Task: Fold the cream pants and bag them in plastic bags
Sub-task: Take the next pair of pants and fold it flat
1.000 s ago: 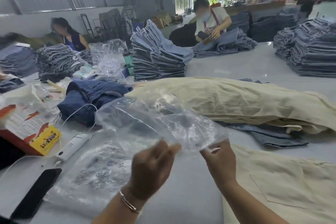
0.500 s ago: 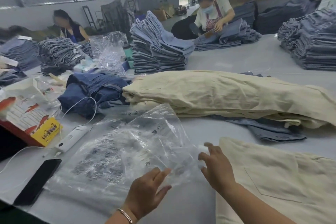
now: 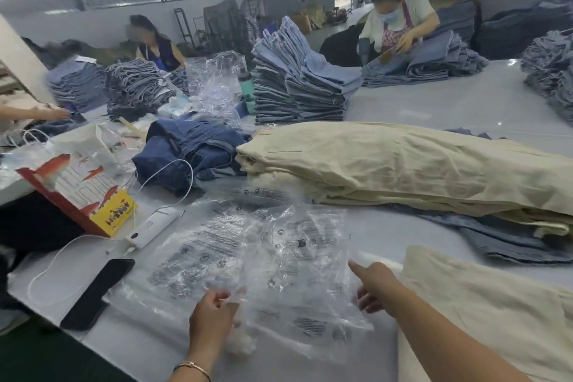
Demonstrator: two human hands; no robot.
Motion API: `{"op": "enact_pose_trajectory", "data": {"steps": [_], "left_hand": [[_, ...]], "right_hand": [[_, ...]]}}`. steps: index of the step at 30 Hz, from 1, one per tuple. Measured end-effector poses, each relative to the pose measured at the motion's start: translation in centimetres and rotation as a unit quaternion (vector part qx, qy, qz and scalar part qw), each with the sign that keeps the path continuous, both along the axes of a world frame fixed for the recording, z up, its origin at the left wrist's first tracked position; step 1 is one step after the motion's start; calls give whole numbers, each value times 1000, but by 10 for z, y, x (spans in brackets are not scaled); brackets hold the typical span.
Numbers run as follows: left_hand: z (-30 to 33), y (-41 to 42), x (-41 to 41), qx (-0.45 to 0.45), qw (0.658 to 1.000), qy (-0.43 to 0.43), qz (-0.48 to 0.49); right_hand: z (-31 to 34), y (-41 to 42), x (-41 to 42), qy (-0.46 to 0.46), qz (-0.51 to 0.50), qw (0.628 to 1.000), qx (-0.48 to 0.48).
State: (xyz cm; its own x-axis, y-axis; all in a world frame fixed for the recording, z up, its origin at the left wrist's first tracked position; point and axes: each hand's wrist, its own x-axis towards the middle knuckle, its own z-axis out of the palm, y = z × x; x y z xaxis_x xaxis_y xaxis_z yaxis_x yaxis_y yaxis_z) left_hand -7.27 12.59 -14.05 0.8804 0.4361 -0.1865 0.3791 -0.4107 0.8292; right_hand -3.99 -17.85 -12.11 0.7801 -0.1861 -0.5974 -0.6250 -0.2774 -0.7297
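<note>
On the grey bench (image 3: 434,108), the left hand (image 3: 210,316) pinches one clear plastic bag (image 3: 288,273) lying over more bags. The right hand (image 3: 372,285), its grip released, points one finger at it. Two lots of cream pants: a stack (image 3: 403,170) beyond, one pair (image 3: 483,313) just right.

One camera only, worn on my head. It looks forward and down across the grey table (image 3: 434,108), wide-angle, edges bending. Close in at the bottom of frame: my left hand (image 3: 212,319) and right hand (image 3: 376,287) over the plastic bags (image 3: 263,257). Mid-frame, the stack of cream pants (image 3: 403,170). Far end takes in denim stacks (image 3: 297,84) and the back wall. No second view to share with.
</note>
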Motion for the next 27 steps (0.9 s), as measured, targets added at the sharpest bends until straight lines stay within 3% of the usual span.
{"op": "enact_pose_trajectory", "data": {"steps": [3,6,9,13,17,19,21,22,24,27], "left_hand": [[-7,6,-2,-6,996,15,-88],[-5,16,-8,131,977,-5,-170],[0,21,-16,254,941,-34,-219],[3,-1,-35,366,895,-37,-251],[3,-32,-48,405,847,-141,-314],[2,-53,-49,406,821,-192,-353],[-1,-76,-51,396,810,-200,-383],[-5,-87,-51,392,811,-195,-387],[-11,-106,-49,365,850,-155,-346],[-22,-130,-39,321,902,-92,-275]], "right_hand": [[-17,9,9,8,15,999,-34],[-19,-3,20,-61,-41,994,-82],[-15,-20,27,-127,-140,981,-29],[2,-29,32,-141,-120,981,55],[11,-83,14,-225,-151,943,-193],[7,-127,-7,-182,-129,930,-291],[0,-166,-28,-91,-35,925,-367],[-4,-182,-37,-48,23,912,-406],[-10,-202,-46,9,124,884,-450],[-9,-223,-48,27,181,886,-427]]}}
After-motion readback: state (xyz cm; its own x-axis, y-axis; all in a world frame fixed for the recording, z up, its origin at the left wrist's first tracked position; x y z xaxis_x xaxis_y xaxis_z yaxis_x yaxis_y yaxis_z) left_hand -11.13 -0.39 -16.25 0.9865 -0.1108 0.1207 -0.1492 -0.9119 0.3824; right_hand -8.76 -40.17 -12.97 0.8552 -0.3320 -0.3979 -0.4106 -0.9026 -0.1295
